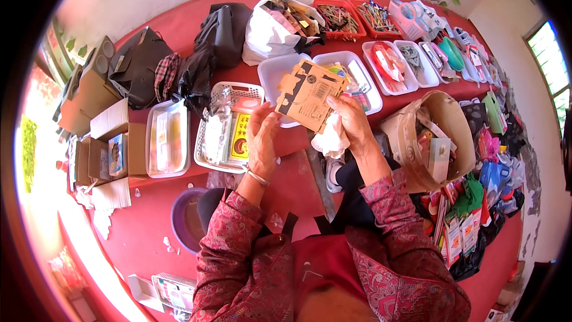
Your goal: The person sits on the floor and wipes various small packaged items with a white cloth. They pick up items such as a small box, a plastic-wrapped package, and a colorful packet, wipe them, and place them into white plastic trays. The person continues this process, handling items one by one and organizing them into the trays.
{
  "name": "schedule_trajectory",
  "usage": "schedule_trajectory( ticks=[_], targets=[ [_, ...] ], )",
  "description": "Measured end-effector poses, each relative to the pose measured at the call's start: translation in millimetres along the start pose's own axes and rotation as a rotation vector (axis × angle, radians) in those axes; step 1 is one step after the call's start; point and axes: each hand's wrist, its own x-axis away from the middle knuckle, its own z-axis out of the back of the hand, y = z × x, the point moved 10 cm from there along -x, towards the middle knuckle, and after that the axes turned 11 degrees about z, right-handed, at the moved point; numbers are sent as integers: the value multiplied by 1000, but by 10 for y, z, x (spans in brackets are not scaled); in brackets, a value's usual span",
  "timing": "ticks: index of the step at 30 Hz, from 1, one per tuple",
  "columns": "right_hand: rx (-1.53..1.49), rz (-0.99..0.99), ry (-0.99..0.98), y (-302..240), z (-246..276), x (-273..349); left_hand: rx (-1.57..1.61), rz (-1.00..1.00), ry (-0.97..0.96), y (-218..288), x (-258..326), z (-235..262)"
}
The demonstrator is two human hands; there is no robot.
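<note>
My right hand (pixel 353 124) grips a torn, flattened piece of brown cardboard box (pixel 310 96) by its lower right side, with the thumb on top. A crumpled white cloth or tissue (pixel 331 141) is bunched in the same hand, under the cardboard. Just left of the cardboard's lower left corner is my left hand (pixel 261 143), raised with its fingers loosely apart and nothing seen in it. Whether its fingertips touch the cardboard edge I cannot tell. Behind the cardboard stand two white trays; the left tray (pixel 266 79) is partly covered by it.
A white basket (pixel 201 154) with packets stands left of my hands, beside a lidded plastic box (pixel 152 167) and an open carton (pixel 113 122). At right sits a large woven basket (pixel 402 143). Red crates (pixel 351 33) line the back. A purple basin (pixel 182 226) is lower left.
</note>
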Motion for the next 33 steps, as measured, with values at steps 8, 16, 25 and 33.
schedule_trajectory(
  ticks=[8, 16, 25, 33],
  targets=[
    [213, 137, -14, 28, -335, 190, 512, 353, -372, -283, 63, -389],
    [410, 182, -248, -60, -411, 266, 323, 266, -340, -45, -70, -238],
    [476, 252, -226, -140, -337, 223, 80, 158, -302, 59, -47, -264],
    [558, 258, -263, -142, -341, 241, 56, 108, -341, 148, -15, -277]
  ],
)
